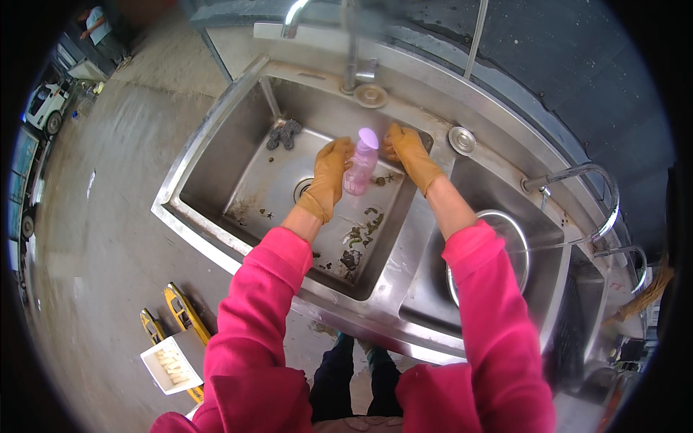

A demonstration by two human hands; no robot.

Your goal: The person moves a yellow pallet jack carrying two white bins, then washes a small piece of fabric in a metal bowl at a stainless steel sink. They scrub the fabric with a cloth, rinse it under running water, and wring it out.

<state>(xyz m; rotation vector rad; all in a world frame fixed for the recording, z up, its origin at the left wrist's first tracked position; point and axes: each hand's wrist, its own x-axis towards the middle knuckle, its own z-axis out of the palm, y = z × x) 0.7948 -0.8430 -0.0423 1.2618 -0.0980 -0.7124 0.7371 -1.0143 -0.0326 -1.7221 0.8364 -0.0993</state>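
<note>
A translucent pink bottle [359,170] with a lilac cap is upright over the left sink basin [238,169]. My left hand [328,177], in a tan rubber glove, is closed against the bottle's left side near its neck. To the right of the cap, my right hand [413,155] wears a matching glove. Its fingers are curled inward, apart from the bottle, and whatever they may hold is hidden. Dark and green scraps [367,229] lie on the basin floor. Near the basin's far left corner sits a grey scouring pad [284,134], and the drain [303,189] shows beside my left wrist.
In the right basin, a round metal bowl [521,234] sits partly under my right sleeve. Curved faucets [610,191] rise along the back edge, with drain lids [462,140] nearby. A yellow pallet jack [186,310] and a white box [172,364] stand on the floor. Another person [101,32] is far left.
</note>
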